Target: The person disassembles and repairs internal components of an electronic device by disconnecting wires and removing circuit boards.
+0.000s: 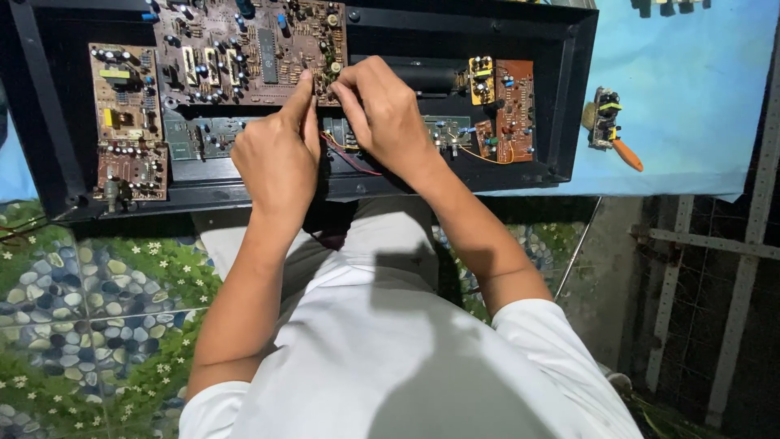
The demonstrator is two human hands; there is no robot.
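A black open casing [581, 89] lies on the table with several brown circuit boards inside. My left hand [276, 158] and my right hand [382, 114] meet at the lower right corner of the large central board [244, 49]. Both pinch at small parts there, fingertips almost touching. What sits between the fingers is hidden. Red and yellow wires [349, 154] run under my right hand.
Smaller boards sit at the left [123, 89] and lower left [132, 171], and orange boards at the right [512, 106]. A small loose board with an orange-handled tool [609, 126] lies on the blue table cover [691, 89]. Pebble-patterned flooring [73, 301] is below.
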